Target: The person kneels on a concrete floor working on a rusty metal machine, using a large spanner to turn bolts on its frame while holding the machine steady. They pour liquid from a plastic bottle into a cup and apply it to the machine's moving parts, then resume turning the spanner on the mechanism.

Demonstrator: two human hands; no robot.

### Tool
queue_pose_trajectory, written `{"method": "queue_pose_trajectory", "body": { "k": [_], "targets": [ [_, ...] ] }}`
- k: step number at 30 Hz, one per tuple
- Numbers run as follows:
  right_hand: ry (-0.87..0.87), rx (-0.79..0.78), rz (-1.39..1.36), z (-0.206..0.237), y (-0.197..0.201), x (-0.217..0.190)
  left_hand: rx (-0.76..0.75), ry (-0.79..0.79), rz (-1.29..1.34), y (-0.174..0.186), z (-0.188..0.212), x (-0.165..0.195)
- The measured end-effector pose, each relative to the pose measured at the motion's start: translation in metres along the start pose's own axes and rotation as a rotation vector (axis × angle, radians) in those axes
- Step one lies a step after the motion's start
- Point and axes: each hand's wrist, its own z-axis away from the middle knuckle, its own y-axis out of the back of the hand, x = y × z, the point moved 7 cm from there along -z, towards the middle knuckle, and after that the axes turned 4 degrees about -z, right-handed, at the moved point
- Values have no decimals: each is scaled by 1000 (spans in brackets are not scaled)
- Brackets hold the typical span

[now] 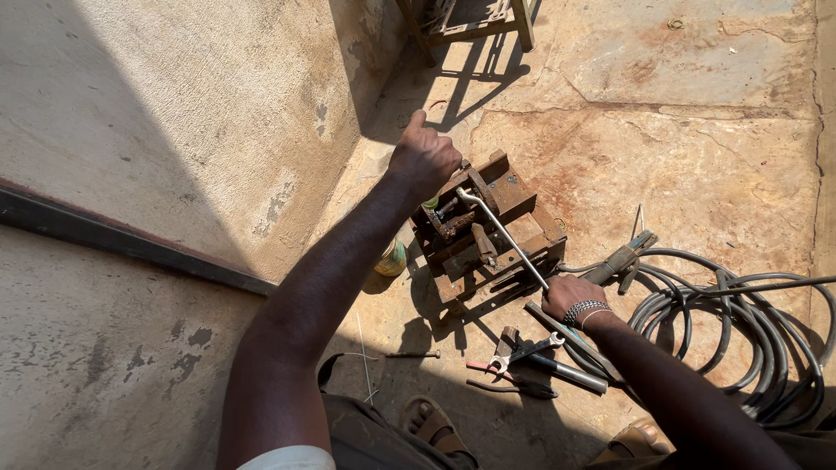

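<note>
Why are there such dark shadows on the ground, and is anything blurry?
In the head view, hard sunlight throws crisp dark shadows from the left hand, the right hand and the rusty metal vise onto the stone floor; the long silver handle glints; nothing looks blurred; the wall is half shaded.

I make this out to be an outdoor metalworking yard in hard sunlight. A rust-stained, cracked concrete floor (pixel 679 165) spreads to the right, and a weathered plaster wall (pixel 174 130) rises on the left. A rusty steel block jig (pixel 488 231) sits mid-floor, with a thick black coiled welding cable (pixel 749 331) to its right, pliers and a spanner (pixel 522 352) nearer, and a wooden frame (pixel 470 22) at the far end.
</note>
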Motion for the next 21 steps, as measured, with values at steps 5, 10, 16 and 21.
{"method": "queue_pose_trajectory", "body": {
  "k": [5,10,16,21],
  "targets": [
    [25,34,4,40,-21,29,99,57,49,40,29,20],
    [51,61,20,41,-32,30,7,377,377,46,116,3],
    [22,62,35,41,-40,38,89,670,817,-1,211,15],
    [-25,27,93,4,-12,32,-62,706,815,-71,219,-8]
  ]
}}
